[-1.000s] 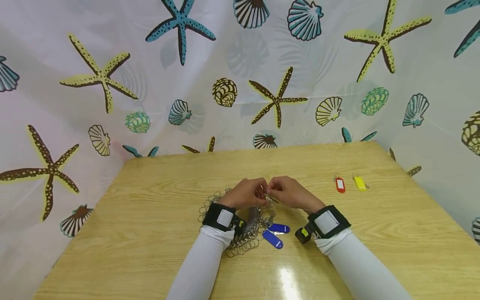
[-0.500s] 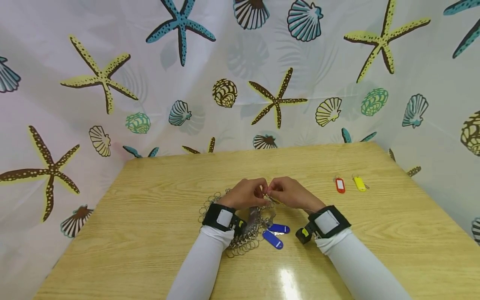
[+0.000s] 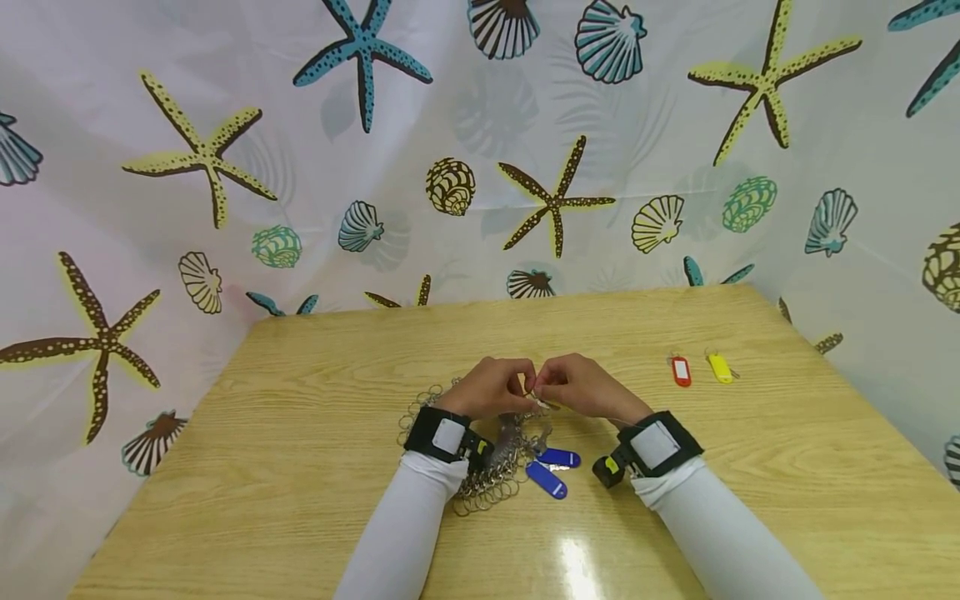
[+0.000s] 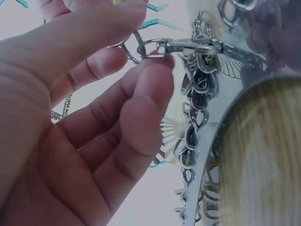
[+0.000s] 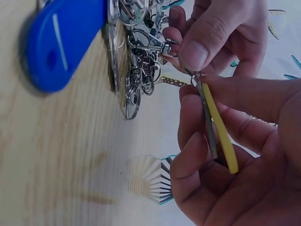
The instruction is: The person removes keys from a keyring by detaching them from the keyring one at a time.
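Almost nothing is seen to have changed over the last second; the left hand (image 3: 491, 388) is still pinched on a metal clasp (image 4: 188, 46) above the pile of rings (image 3: 495, 467), and the right hand (image 3: 581, 386) still grips a yellow tag (image 5: 220, 134) against it; the joining appears unfinished.

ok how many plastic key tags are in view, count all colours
5: two blue tags by the ring pile near the wrists, a red tag and a yellow tag at the table's right, another yellow one in the right hand. The pile may hide more.
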### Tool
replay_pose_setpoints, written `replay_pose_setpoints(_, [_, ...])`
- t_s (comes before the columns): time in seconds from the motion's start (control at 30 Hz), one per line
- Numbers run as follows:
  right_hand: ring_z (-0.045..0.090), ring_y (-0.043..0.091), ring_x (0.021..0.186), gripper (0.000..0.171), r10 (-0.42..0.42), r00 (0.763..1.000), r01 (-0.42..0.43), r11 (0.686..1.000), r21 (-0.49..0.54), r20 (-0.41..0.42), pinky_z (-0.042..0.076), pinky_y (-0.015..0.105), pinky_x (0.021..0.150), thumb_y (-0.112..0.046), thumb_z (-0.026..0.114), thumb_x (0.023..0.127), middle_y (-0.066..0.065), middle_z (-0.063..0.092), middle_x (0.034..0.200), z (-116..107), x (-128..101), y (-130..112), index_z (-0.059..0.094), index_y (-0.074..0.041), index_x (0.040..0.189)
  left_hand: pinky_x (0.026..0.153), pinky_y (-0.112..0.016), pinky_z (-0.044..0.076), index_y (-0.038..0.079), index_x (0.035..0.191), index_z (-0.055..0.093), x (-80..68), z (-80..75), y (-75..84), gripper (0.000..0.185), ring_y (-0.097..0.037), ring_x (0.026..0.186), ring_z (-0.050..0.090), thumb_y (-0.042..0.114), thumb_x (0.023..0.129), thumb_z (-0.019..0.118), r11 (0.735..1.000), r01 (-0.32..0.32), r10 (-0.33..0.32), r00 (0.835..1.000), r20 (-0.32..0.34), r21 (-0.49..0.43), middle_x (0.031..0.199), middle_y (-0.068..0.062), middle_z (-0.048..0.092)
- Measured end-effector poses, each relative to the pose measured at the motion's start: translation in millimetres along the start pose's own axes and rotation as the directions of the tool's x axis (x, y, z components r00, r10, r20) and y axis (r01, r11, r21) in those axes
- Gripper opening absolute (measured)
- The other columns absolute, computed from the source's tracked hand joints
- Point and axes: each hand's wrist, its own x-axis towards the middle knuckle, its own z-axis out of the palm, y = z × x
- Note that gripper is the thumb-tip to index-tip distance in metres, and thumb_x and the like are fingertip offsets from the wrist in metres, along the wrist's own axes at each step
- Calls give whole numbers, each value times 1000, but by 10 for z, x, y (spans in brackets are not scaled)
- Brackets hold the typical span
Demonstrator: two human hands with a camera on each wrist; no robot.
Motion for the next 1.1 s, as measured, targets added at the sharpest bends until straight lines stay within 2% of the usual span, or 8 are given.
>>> replay_pose_setpoints(0.37, [52,16,71,10,18,999,-18,1000,-5,-27,41,30,62,-14,64,93,3,65,83,-10,4,1,70,-6,90,55,-22,45,10,92,59,-4,-24,-5,22,-9,61,60,17,83,78,999,-28,28,1000,-9,-16,70,2,64])
replay_pose_setpoints(0.57, [55,17,77,13,78,995,-77,997,10,-56,43,30,66,-16,63,93,4,66,87,-2,4,-21,71,-5,89,56,-22,47,9,95,59,-5,-26,12,23,-9,64,62,16,83,78,999,-32,31,999,-9,-26,73,2,65])
replay_pose_setpoints(0.83, [55,17,75,15,134,989,-133,991,21,-62,43,29,64,-18,62,94,4,64,85,12,1,-37,70,-5,90,59,-22,48,11,93,59,7,-9,20,23,-8,66,61,15,82,79,1000,-21,21,999,-24,-8,75,3,63])
replay_pose_setpoints(1.1, [54,17,74,15,133,989,-131,991,26,-67,42,29,63,-17,62,94,4,63,85,21,19,-14,69,-5,89,57,-22,47,11,92,59,17,8,8,23,-9,64,60,15,81,79,1000,-27,28,999,-40,4,73,3,63])
